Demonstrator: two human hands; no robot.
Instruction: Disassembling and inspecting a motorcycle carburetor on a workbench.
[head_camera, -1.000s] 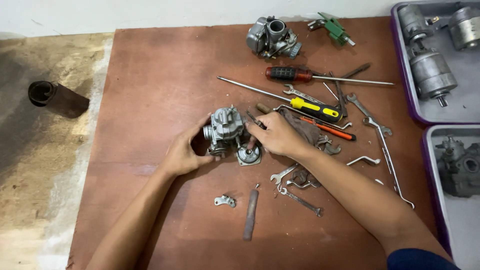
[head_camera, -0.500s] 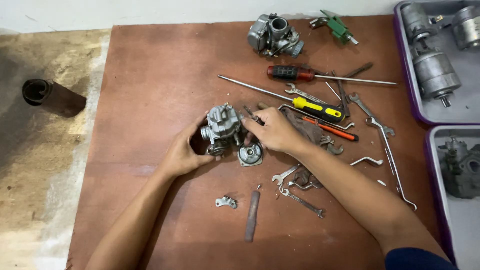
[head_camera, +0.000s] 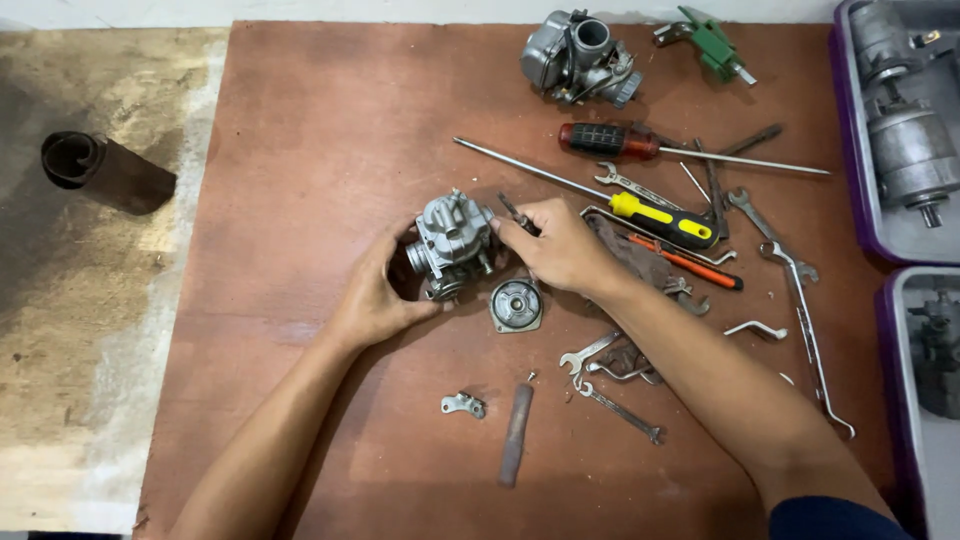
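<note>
A small grey metal carburetor (head_camera: 452, 240) rests on the brown board (head_camera: 320, 150) near its middle. My left hand (head_camera: 375, 295) cups its left and lower side and holds it. My right hand (head_camera: 560, 245) is at the carburetor's right side, fingers pinched on a small dark part (head_camera: 516, 213) against it. Just below the carburetor lies a round metal cover (head_camera: 516, 305), apart from both hands.
A second carburetor (head_camera: 580, 58) and a green tool (head_camera: 712, 42) lie at the board's far edge. Red-handled (head_camera: 610, 140) and yellow-handled (head_camera: 665, 220) screwdrivers and several wrenches (head_camera: 790, 265) crowd the right. A small bracket (head_camera: 463, 404) and metal bar (head_camera: 515, 434) lie near. Trays with motors (head_camera: 905, 140) stand right; a dark cylinder (head_camera: 90, 165) left.
Both hands stay on the carburetor; the round cover now lies in full view below it, and my right hand's fingers have shifted up to the small dark part.
</note>
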